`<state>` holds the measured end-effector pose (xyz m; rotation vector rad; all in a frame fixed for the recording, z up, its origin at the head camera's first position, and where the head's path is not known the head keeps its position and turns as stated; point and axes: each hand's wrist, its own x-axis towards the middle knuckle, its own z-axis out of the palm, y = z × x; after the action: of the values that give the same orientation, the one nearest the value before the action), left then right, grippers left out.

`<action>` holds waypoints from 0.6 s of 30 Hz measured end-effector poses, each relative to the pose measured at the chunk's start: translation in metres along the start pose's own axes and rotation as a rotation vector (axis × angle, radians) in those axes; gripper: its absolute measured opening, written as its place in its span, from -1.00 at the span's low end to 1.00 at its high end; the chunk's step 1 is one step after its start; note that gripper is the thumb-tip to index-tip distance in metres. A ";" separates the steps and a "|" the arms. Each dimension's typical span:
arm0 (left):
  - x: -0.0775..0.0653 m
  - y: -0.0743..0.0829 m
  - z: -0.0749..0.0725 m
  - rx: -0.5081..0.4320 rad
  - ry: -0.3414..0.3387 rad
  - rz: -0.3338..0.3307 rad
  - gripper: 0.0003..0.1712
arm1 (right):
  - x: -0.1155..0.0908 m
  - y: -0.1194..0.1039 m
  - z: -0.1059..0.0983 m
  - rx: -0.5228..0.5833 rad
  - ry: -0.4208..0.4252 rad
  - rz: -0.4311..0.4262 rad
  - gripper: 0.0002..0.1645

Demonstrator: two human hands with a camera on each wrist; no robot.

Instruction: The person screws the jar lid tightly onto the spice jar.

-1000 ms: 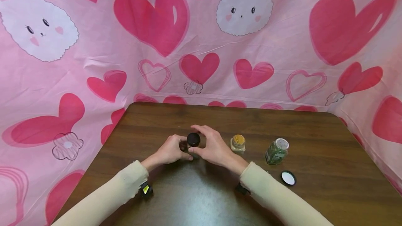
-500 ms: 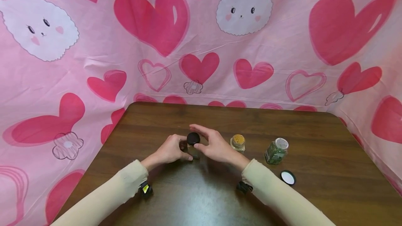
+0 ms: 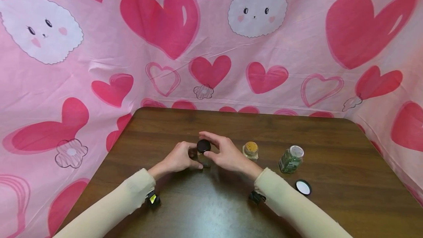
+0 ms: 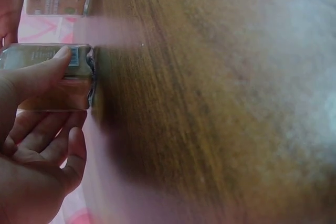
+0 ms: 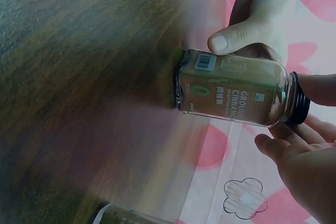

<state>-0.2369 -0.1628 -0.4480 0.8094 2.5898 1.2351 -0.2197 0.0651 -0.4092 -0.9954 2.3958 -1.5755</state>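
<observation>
A clear spice jar labelled ground cinnamon (image 5: 231, 90) stands upright on the table, its black screw lid (image 3: 203, 146) on top. My left hand (image 3: 180, 157) holds the jar's body from the left, the thumb lying across its near side. From the right, my right hand (image 3: 228, 155) grips the lid with the thumb at its near side and the fingers around the far side. The left wrist view shows the jar's lower part (image 4: 73, 95) and its base at the tabletop, while the lid is out of that frame.
To the right stand a small jar with a yellow-orange top (image 3: 250, 151) and a jar of green flakes (image 3: 290, 160) with a white top. A loose black-rimmed lid (image 3: 303, 187) lies nearer, white side up. Pink heart-print cloth (image 3: 211, 43) hangs beyond the brown table (image 3: 205, 205).
My right thumb has shifted rightward and slightly up along the lid's near side, and the right wrist has turned slightly. The left hand and the jar's body stay where they were.
</observation>
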 end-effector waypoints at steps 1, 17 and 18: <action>0.000 0.000 0.000 -0.003 0.001 0.001 -0.49 | 0.000 0.000 0.000 -0.002 0.003 -0.002 -0.27; 0.001 -0.002 0.002 -0.001 0.012 0.003 -0.54 | -0.001 0.002 0.003 -0.048 0.037 0.013 -0.31; 0.001 -0.002 0.002 -0.001 0.012 0.003 -0.54 | -0.001 0.002 0.003 -0.053 0.039 0.016 -0.31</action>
<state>-0.2376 -0.1619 -0.4512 0.8079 2.5985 1.2458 -0.2184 0.0637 -0.4124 -0.9608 2.4769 -1.5477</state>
